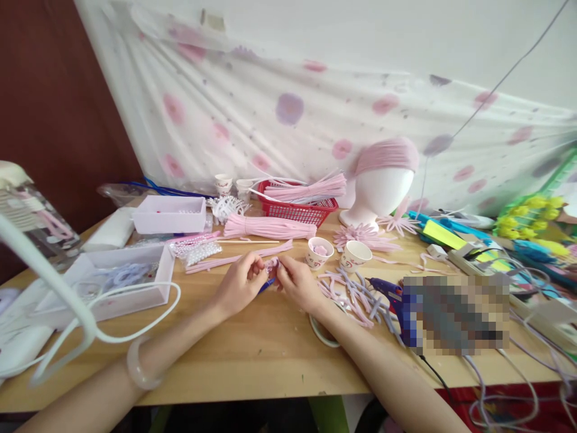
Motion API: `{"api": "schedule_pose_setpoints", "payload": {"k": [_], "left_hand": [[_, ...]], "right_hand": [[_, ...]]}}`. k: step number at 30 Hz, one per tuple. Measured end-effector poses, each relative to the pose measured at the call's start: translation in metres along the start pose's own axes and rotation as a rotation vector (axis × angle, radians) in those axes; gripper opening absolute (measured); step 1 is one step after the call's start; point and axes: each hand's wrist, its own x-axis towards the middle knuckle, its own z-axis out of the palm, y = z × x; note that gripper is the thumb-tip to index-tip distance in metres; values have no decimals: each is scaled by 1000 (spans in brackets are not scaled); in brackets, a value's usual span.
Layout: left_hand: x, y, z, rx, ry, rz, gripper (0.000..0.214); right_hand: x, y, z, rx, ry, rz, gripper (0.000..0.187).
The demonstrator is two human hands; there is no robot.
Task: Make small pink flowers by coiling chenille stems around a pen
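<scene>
Over the middle of the table, my left hand (243, 282) and my right hand (297, 281) meet with fingertips pinched together. Both are closed on a small pink-and-purple piece (271, 263); its exact kind is too small to make out. Just beneath the fingers a blue object (265, 286) shows, partly hidden. Beyond my hands lie loose pink fuzzy stems (243, 257) and a thick bundle of pink pipe cleaners (270, 227). To the right of my right hand stands a paper cup (319, 257) with a pink piece inside, beside another paper cup (355, 257).
Cut pink and grey stems (360, 300) lie near a blue glue gun (392, 294). At the back are a red basket (297, 211) and a white foam head (378, 192). White trays (169, 222) and a curved white lamp arm (67, 282) occupy the left. Cables trail at right.
</scene>
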Motion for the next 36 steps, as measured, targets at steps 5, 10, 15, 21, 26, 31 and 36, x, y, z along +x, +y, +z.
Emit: {"api": "schedule_pose_setpoints", "payload": {"k": [5, 10, 15, 21, 26, 31, 36], "left_hand": [[-3, 0, 1, -120, -160, -14, 23], [0, 4, -6, 3, -184, 121, 25], [4, 8, -14, -60, -256, 139, 23], [4, 7, -16, -138, -258, 106, 25], [2, 10, -15, -47, -158, 152, 23], [-3, 4, -12, -104, -13, 96, 17], [-5, -1, -11, 21, -67, 198, 12]], "right_hand": [[-1, -2, 0, -241, 46, -102, 19], [-3, -7, 1, -164, 93, -101, 21], [-3, -16, -1, 174, 59, 62, 28], [-2, -14, 1, 507, -106, 166, 30], [-5, -17, 6, 573, -123, 205, 30], [-3, -19, 7, 590, 4, 239, 29], [-7, -23, 6, 314, -44, 111, 28]]}}
